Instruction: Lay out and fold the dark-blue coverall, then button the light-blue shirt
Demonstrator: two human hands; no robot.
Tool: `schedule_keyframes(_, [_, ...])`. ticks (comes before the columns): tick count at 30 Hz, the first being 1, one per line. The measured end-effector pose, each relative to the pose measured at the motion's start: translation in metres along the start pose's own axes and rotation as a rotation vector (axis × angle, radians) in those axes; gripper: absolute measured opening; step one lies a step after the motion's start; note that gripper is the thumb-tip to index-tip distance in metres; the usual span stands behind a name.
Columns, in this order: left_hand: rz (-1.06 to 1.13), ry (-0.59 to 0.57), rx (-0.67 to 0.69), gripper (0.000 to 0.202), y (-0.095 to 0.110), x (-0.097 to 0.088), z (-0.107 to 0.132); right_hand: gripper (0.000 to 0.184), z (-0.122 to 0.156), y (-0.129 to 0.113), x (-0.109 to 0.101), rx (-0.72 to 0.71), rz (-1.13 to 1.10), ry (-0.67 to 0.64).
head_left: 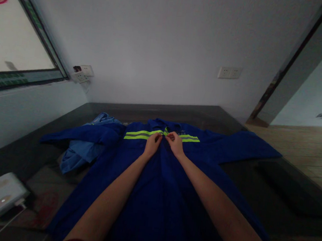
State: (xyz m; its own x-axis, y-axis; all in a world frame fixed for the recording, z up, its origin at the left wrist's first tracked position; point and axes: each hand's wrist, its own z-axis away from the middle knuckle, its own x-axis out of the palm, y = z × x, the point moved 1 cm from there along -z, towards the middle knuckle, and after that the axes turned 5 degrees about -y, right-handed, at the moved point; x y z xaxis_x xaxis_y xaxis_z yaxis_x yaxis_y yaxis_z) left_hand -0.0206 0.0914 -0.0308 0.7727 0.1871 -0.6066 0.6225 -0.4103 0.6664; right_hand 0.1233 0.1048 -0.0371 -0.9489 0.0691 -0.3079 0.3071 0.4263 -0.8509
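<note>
A dark blue work jacket (168,190) with yellow-green reflective stripes lies spread on the dark table, its collar toward the wall and its sleeves out to both sides. At the chest, just below the collar, my left hand (154,142) pinches the jacket's front edge by the stripe. Close beside it, my right hand (175,143) pinches the opposite front edge. The fingertips of both hands nearly meet over the front opening. Whether a button or a zip lies between them is too small to tell.
Lighter blue denim clothing (79,154) lies bunched under the jacket's left sleeve. A white box (2,194) with a cable stands at the near left. On the right of the table (237,182) is a flat black object (289,187). The wall (156,51) rises behind.
</note>
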Motion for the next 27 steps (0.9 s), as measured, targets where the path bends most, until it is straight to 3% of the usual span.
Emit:
schedule_keyframes(5, [-0.123,0.01,0.01,0.019,-0.001,-0.006,0.0,0.024,-0.006,0.0,-0.015,-0.032,0.223,0.024])
schedule_keyframes(10, [-0.455,-0.034,-0.011,0.027,-0.02,-0.047,-0.004,0.026,-0.009,0.011,-0.064,0.01,0.373,0.034])
schedule_keyframes(13, [-0.647,-0.082,-0.099,0.036,-0.048,-0.078,-0.005,0.034,-0.007,0.022,-0.092,0.097,0.607,-0.104])
schedule_keyframes(16, [-0.702,-0.239,-0.289,0.048,-0.08,-0.099,-0.005,0.048,-0.006,0.036,-0.106,0.236,0.885,-0.33])
schedule_keyframes(18, [-0.694,-0.311,-0.389,0.053,-0.097,-0.105,-0.005,0.053,-0.008,0.043,-0.109,0.288,0.96,-0.409])
schedule_keyframes(20, [-0.697,-0.312,-0.425,0.056,-0.108,-0.108,-0.006,0.057,-0.011,0.048,-0.111,0.317,0.998,-0.427])
schedule_keyframes(27, [-0.712,-0.3,-0.371,0.054,-0.128,-0.109,-0.021,0.06,-0.024,0.062,-0.119,0.363,1.008,-0.391])
